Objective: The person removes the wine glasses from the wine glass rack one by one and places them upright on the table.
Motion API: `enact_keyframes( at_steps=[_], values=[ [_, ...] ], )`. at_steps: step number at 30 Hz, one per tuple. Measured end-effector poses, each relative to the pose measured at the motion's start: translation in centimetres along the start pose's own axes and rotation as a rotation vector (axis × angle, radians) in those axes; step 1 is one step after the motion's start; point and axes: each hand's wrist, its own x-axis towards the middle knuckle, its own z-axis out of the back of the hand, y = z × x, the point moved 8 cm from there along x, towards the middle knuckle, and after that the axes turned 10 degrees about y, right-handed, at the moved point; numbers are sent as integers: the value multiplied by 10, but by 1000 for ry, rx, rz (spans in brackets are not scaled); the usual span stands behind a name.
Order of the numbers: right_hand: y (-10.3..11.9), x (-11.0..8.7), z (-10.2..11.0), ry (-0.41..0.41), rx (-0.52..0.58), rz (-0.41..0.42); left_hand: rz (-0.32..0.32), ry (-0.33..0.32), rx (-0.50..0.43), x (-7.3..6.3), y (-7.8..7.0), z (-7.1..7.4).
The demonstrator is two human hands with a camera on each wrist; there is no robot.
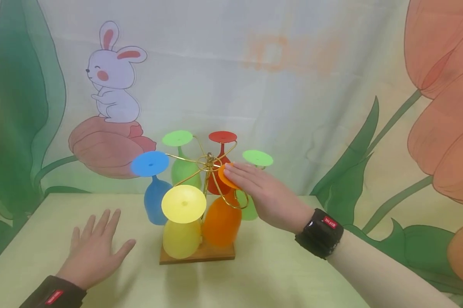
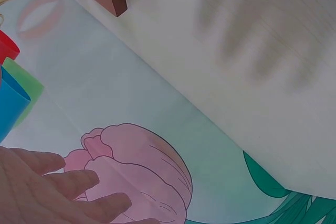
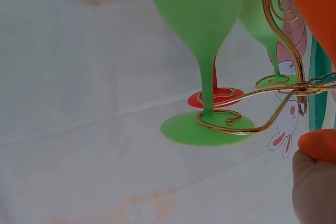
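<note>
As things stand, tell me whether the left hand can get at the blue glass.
Probably yes: the left hand is empty and, in the head view, nothing seems to stand between it and the blue glass. The yellow glass hangs to the right, off that path.

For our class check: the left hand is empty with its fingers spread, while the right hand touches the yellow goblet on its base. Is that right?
The goblet's colour is wrong. The head view shows the left hand empty with its fingers spread, while the right hand touches the orange goblet on its base.
</note>
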Motion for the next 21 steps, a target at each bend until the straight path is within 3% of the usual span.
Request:
enact_keyframes(
  at_steps=[7,21],
  values=[
    [-14,-6,-3,5,-24,-77,18,20,0,-2,5,-4],
    [-24,-50,-10,8,-29,-234,-18,2,-10,0,-2,-5]
  ],
)
